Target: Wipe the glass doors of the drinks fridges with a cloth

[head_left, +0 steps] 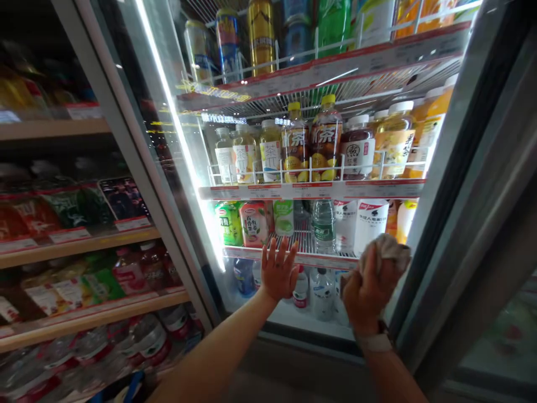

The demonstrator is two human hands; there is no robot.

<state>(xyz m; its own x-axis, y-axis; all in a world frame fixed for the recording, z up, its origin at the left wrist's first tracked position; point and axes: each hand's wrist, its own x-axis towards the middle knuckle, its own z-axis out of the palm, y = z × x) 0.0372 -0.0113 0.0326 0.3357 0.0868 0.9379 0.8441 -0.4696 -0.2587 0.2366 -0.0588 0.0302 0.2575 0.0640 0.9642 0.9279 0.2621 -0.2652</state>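
Note:
My left hand (278, 270) is raised with its fingers spread in front of the lower shelf of a lit drinks fridge. It seems to rest flat on the glass door (260, 115), where reflected lettering shows; actual contact is hard to tell. My right hand (369, 291), a band on its wrist, grips a crumpled greyish cloth (384, 254) at the fridge's lower right. Behind the hands stand a green-labelled water bottle (323, 226), a white-labelled bottle (370, 224) and a red drink carton (254, 224).
Cans (262, 36) fill the top shelf, and tea bottles (326, 137) with yellow caps stand on the middle one. A dark door frame (465, 184) runs down the right. To the left, wooden shelves (75, 246) hold more drinks, with bottle packs (142, 341) below.

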